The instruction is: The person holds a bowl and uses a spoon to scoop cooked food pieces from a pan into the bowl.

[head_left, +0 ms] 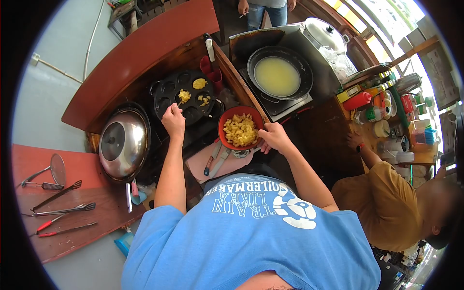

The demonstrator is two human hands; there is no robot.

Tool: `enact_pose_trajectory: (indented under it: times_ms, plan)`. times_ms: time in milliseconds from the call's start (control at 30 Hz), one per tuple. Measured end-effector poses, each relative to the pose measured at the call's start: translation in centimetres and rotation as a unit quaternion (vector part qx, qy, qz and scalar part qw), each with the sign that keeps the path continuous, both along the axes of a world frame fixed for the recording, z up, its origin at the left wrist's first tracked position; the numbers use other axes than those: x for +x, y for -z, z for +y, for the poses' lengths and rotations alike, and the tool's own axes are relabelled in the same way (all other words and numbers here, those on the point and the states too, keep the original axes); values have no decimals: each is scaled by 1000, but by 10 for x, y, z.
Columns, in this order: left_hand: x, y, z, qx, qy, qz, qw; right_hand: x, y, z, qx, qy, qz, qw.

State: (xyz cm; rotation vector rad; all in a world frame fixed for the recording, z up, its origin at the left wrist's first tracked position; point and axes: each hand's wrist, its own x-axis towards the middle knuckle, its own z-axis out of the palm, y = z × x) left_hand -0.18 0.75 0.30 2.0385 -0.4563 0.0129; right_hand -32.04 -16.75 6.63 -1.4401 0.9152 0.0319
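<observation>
My left hand (173, 120) is closed around the thin handle of what looks like a spoon (180, 103), its tip at a heap of yellow macaroni (184, 95) in one hollow of a black multi-hollow pan (192, 115). Two other hollows, farther right, also hold yellow food (199, 83). My right hand (275, 137) grips the right rim of a red bowl (221, 133), which is filled with cheesy-looking macaroni (240, 129). The bowl is beside the pan, in front of my body.
A domed-lid wok (124, 140) stands left; tongs and a strainer (57, 170) lie on the red ledge. Knives (213, 159) rest on a pink board (194, 164). A frying pan (304, 65) holds yellow liquid. One person (382, 205) is at right, another (268, 12) across.
</observation>
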Motion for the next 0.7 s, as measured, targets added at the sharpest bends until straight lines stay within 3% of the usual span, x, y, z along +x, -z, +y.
enact_pose_trajectory:
  times_ms: [33, 100, 300, 700]
  plan:
    - [1, 1, 1, 0, 0, 0, 1000, 0, -1, 0, 0, 0, 0, 1000]
    - [2, 0, 3, 64, -5, -133, 989, 0, -3, 1, 0, 2, 0, 1000]
    - [0, -7, 8, 130, -15, -1, 991, -1, 3, 1, -7, 3, -4, 1000]
    - [-19, -15, 0, 177, -51, -132, 974, 0, 2, 1, -7, -1, -3, 1000]
